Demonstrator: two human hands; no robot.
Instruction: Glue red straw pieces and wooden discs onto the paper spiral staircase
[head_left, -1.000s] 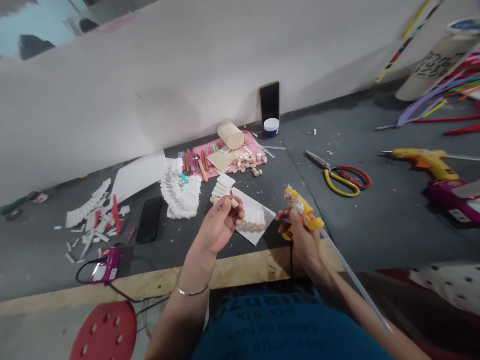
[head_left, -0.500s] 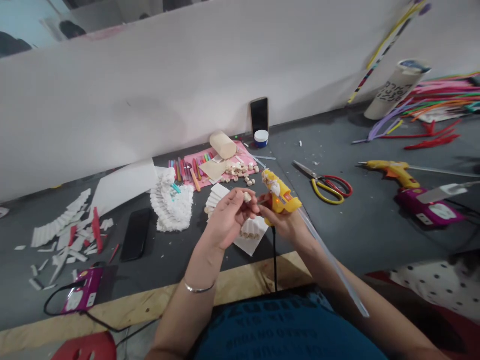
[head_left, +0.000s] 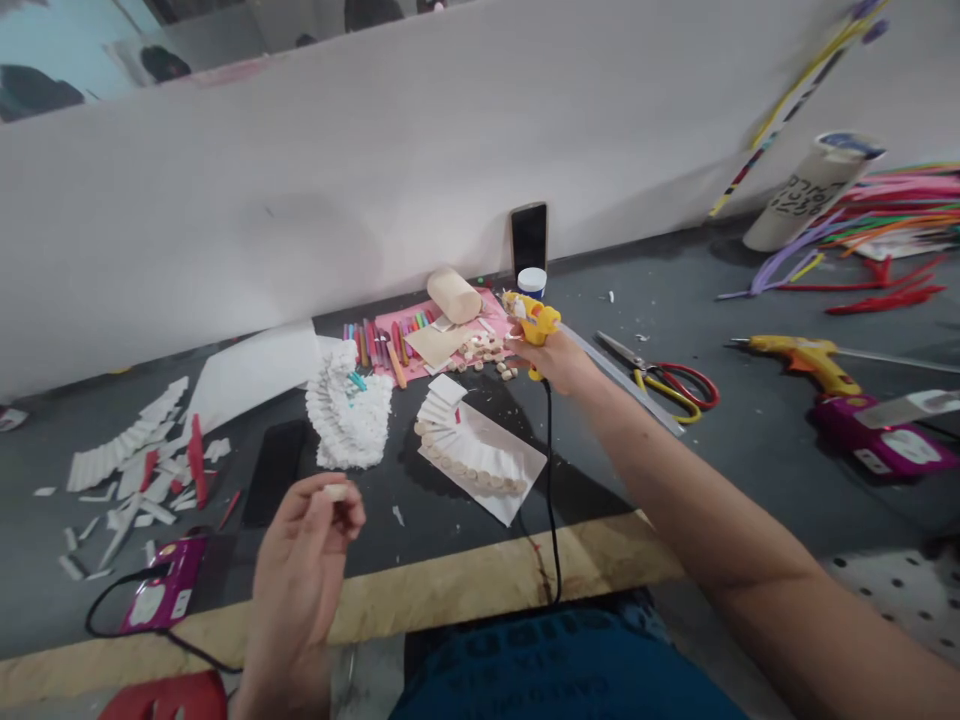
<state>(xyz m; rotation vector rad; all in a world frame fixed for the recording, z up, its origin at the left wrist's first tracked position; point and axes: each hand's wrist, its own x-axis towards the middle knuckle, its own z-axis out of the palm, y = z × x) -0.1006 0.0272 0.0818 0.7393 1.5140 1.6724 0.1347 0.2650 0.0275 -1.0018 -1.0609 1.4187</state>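
Observation:
My left hand [head_left: 304,565] is raised over the front edge of the table, pinching a small cream-coloured piece [head_left: 335,492] between thumb and fingers. Farther off, my right hand [head_left: 551,358] grips a yellow glue gun [head_left: 534,316] near the pink sheet [head_left: 386,325]; a clear glue stick [head_left: 637,385] trails from its back. Between my hands lies a curved row of folded white paper strips [head_left: 457,432] on a white card. Round cream pieces [head_left: 480,475] line its outer edge. More loose cream pieces [head_left: 484,348] sit by the pink sheet.
Scissors [head_left: 660,380] lie right of my arm, before a second glue gun [head_left: 802,358] and a purple box [head_left: 885,435]. A fluffy white piece [head_left: 349,420], a dark phone [head_left: 275,475] and paper scraps [head_left: 142,490] are leftward. A black cord [head_left: 551,490] crosses the front edge.
My hands have parted. The left moved down and left with the small piece; the right carried the glue gun forward toward the pink sheet, uncovering the paper-strip row.

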